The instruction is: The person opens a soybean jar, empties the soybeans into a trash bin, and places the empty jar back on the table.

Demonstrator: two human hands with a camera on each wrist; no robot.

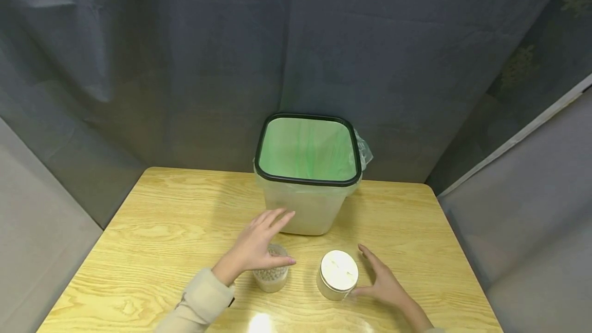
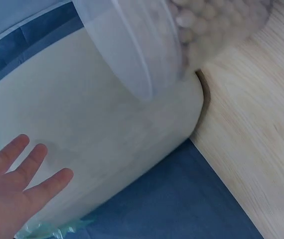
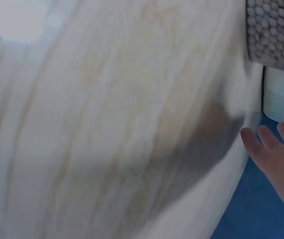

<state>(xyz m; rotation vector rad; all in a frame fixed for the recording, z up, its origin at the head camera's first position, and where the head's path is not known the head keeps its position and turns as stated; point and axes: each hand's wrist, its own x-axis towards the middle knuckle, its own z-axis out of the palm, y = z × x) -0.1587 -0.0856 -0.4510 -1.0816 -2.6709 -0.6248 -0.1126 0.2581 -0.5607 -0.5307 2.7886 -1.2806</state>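
In the head view a clear plastic jar [image 1: 270,284] partly full of pale round balls, like dried beans, stands upright on the table. My left hand [image 1: 252,251] is over and beside it, thumb and fingers spread, covering part of its top. The left wrist view shows that jar [image 2: 132,45] apart from the outstretched fingers. To its right stands a second jar [image 1: 339,274] with a shiny white top. My right hand [image 1: 383,284] is at this jar's right side, fingers spread; whether the thumb touches it I cannot tell. Neither hand grips anything.
Behind the jars stands a whitish bin [image 1: 300,209] with a black rim and a green liner bag, some of it bunched outside at the right. The wooden table [image 1: 162,240] is bordered by dark cloth [image 1: 208,66] at the back and grey panels at the sides.
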